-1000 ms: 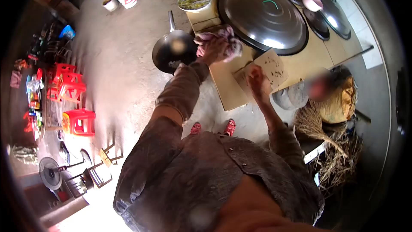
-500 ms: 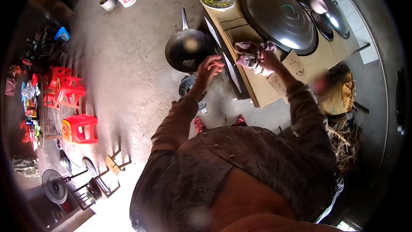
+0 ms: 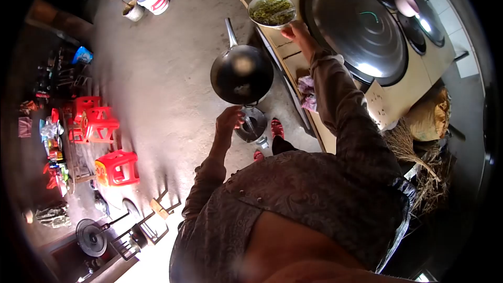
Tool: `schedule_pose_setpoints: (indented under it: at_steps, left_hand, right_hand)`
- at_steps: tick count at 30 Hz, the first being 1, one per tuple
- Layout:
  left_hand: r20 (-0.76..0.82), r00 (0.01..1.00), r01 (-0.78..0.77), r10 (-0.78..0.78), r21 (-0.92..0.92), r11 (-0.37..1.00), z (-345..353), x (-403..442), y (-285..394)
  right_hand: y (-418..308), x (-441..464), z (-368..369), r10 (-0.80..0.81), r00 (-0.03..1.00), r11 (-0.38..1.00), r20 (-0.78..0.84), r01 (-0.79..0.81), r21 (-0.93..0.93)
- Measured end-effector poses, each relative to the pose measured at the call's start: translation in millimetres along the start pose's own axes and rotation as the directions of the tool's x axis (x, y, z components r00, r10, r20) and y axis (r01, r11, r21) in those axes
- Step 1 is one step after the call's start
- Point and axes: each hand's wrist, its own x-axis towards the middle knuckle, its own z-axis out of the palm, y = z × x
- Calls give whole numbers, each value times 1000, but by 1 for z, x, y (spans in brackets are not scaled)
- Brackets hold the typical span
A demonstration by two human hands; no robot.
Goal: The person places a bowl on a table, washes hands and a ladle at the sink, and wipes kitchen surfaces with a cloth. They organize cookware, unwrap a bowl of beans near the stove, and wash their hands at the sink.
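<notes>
A white bowl (image 3: 253, 17) of chopped greens (image 3: 273, 10) stands at the far left corner of the counter. My right hand (image 3: 298, 32) is at its near rim, fingers bent against it. On the counter edge below my right sleeve lies a crumpled purple and white cloth (image 3: 307, 93), partly hidden. My left hand (image 3: 229, 119) hovers by the near side of a dark wok (image 3: 242, 73), its fingers loosely curled and apart, with nothing seen in them. Under that hand is a round dark stand or burner (image 3: 251, 128), partly covered.
A big domed metal lid (image 3: 356, 31) covers much of the counter (image 3: 419, 81). Beyond it is a pink ladle-like pan (image 3: 406, 2). Brushwood (image 3: 427, 178) and a yellow sack (image 3: 430, 115) lie at right. Red stools (image 3: 118, 169) and a white bucket (image 3: 153, 1) stand at left.
My right hand has let go of the cloth and moved across the counter to the bowl. My left hand has drawn back to the near side of the wok. The view has shifted.
</notes>
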Motion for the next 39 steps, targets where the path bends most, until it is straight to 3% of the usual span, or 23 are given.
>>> schedule_pose_setpoints:
  at_steps: [1,2,5,7,12,15,17,19,20,22,23,25,27,28,29,30,31,33,36,39]
  left_hand:
    - [-25,1000,4,-3,22,1000,-3,-1,9]
    - [-45,999,13,-12,25,1000,-9,2,12]
    - [-93,995,31,-31,-8,999,-13,10,16]
    - [-107,994,17,-23,-55,998,-8,17,23]
    - [35,999,2,4,-167,986,-1,52,31]
    - [124,974,-128,187,-377,917,-5,72,44]
    - [140,977,-75,161,-479,874,-13,93,46]
    - [188,908,-343,375,-182,921,-5,101,57]
    - [235,853,-473,467,-34,880,-4,105,61]
    - [342,799,-545,494,68,835,-18,132,47]
    - [307,764,-624,568,126,771,-13,117,57]
    - [230,674,-737,702,267,621,-3,85,78]
    - [366,527,-720,767,673,173,-11,34,108]
    - [252,617,-773,746,373,513,-21,36,89]
    - [186,725,-673,664,-16,739,-33,45,56]
    - [194,812,-497,550,-265,826,-45,42,47]
    - [198,883,-283,426,-500,819,-56,39,39]
    - [260,948,32,182,-649,760,-80,15,47]
    - [120,980,-88,157,-451,888,-100,-7,53]
    - [268,961,120,71,-631,766,-119,-14,50]
  right_hand:
    - [0,10,0,5,999,999,47,-7,42]
    - [-2,22,2,59,996,998,59,-58,-30]
    - [-25,-10,26,3,1000,992,25,0,-127]
    - [-21,-8,27,-29,999,998,15,30,-57]
    - [2,23,21,-199,977,974,-82,188,-125]
    - [-20,-28,15,-209,970,959,121,228,-167]
    - [-45,-88,25,-103,970,970,220,147,-194]
    - [-44,-122,21,-34,955,974,295,98,-204]
    - [-45,-146,24,12,942,970,334,70,-233]
    - [-50,-195,35,104,906,953,411,27,-301]
    - [-47,-216,39,121,898,952,422,16,-307]
    - [-37,-249,45,155,882,950,445,-9,-313]
    - [-16,-260,40,162,829,971,536,-38,-234]
    - [-5,-267,37,152,813,980,563,-52,-190]
    - [1,-275,36,138,799,988,586,-66,-143]
    - [8,-284,41,159,810,983,564,-77,-167]
    - [14,-291,43,179,804,978,567,-86,-188]
    - [25,-304,50,224,784,967,578,-106,-232]
    - [37,-321,68,199,802,973,564,-91,-214]
    - [45,-321,82,197,762,965,616,-41,-258]
